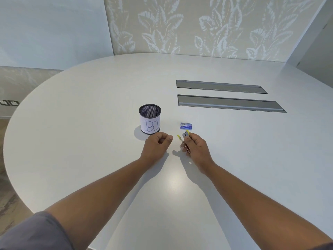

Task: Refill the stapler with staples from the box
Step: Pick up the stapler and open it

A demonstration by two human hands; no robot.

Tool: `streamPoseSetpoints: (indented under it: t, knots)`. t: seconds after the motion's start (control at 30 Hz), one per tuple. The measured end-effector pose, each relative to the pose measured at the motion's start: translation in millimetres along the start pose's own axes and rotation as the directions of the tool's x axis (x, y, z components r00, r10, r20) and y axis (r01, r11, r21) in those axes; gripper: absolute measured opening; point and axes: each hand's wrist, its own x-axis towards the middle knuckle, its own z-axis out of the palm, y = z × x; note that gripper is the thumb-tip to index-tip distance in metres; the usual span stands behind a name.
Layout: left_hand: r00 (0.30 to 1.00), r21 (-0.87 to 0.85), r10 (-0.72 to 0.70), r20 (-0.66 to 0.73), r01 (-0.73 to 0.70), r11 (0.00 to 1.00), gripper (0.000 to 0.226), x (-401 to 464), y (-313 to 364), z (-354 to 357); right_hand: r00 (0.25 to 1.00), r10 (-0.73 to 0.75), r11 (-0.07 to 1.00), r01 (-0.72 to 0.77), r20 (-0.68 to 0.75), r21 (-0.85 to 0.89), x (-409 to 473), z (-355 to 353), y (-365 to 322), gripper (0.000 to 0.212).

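Right hand (195, 145) grips opened stapler (184, 139) near box (187, 126); left hand (156, 144) curled, empty.

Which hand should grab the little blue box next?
The left hand: it holds nothing, fingers curled. The right hand grips the small yellow-tipped metal stapler, though the small blue staple box sits nearer it.

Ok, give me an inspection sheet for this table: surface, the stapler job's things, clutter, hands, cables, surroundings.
Surface: white rounded table with two grey recessed panels.
Job's things: small stapler with yellow tips, opened, in the right hand; staple box lies just beyond it, apparently closed.
Clutter: black mesh cup with a paper label reading BI.
Hands: left hand curled, holds nothing visible; right hand grips the stapler.
Cables: nothing seen.
Surroundings: leaf-patterned wall; wall sockets at far left.
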Motion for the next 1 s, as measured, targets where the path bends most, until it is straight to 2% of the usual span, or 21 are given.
streamPoseSetpoints:
  t: [0.1, 0.37, 0.5, 0.67, 0.8, 1.0]
  knots:
    - [0.999, -0.109, -0.021, 0.043, 0.026, 0.994, 0.026, -4.2, 3.4, 11.3, 1.0, 0.023, 0.996, -0.025, 0.021, 0.081, 0.7, 4.3, -3.7, 0.014]
    - [0.993, -0.207, -0.085, 0.077, 0.099, 0.973, 0.035, 0.0, 12.8, 21.3, 0.998, 0.041, 0.991, -0.047, 0.057, 0.123, 0.7, 10.3, -3.5, 0.013]
    - [0.982, -0.141, -0.159, 0.102, 0.172, 0.975, 0.036, 2.9, 16.6, 28.2, 0.995, 0.096, 0.995, -0.096, 0.002, 0.026, 5.0, 15.0, -4.7, 0.024]
    - [0.99, 0.02, -0.126, 0.07, 0.125, 0.992, 0.04, 7.6, 26.3, 34.9, 0.989, 0.128, 0.988, -0.134, -0.077, -0.08, 15.2, 26.2, -7.5, 0.044]
    - [0.998, 0.145, -0.064, 0.018, 0.061, 0.988, 0.038, 7.3, 25.3, 39.2, 0.988, 0.117, 0.985, -0.128, -0.104, -0.114, 17.2, 29.2, -6.6, 0.043]
    - [0.995, 0.196, -0.062, -0.075, 0.076, 0.978, 0.031, 5.2, 24.1, 49.0, 0.972, 0.099, 0.988, -0.122, -0.214, -0.099, 12.4, 35.5, -0.2, 0.038]
